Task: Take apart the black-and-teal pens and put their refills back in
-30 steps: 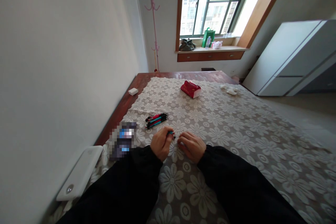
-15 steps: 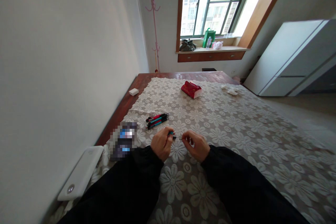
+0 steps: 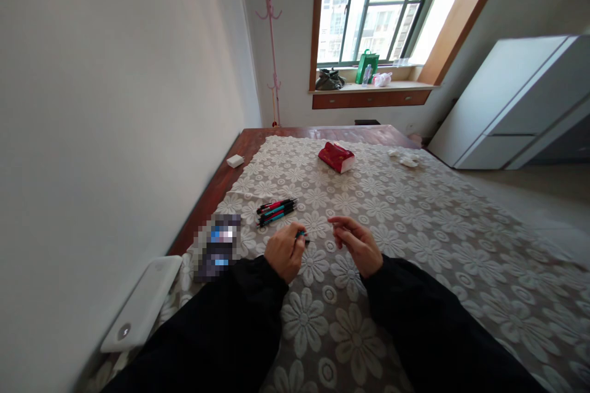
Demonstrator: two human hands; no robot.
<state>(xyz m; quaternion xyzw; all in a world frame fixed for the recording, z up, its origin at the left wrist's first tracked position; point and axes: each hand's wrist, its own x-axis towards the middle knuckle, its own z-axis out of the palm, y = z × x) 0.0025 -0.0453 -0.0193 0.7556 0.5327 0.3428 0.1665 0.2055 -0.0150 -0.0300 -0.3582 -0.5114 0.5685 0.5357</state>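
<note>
My left hand [image 3: 284,252] is closed round a pen part [image 3: 301,234] in teal and black, and its palm and fingers cover most of it. A dark end pokes out beside the fingertips. To the right, apart from the pen part, is my right hand [image 3: 354,244], with its index finger stretched out and the thumb and other fingers bent together. Something small and pale seems to sit between those fingers, too small to name. Several pens [image 3: 276,211] in red, teal and black lie side by side on the tablecloth [image 3: 415,215] beyond my left hand.
A red tissue pack [image 3: 336,157] lies farther back on the table, with crumpled white tissues [image 3: 408,161] to its right. On the left are a small white adapter [image 3: 235,161], a blurred dark packet [image 3: 219,249] and a long white device [image 3: 142,304] near the wall.
My right hand has pulled away to the right from the pen part, and its index finger has straightened. My left hand has stayed nearly still with the pen part.
</note>
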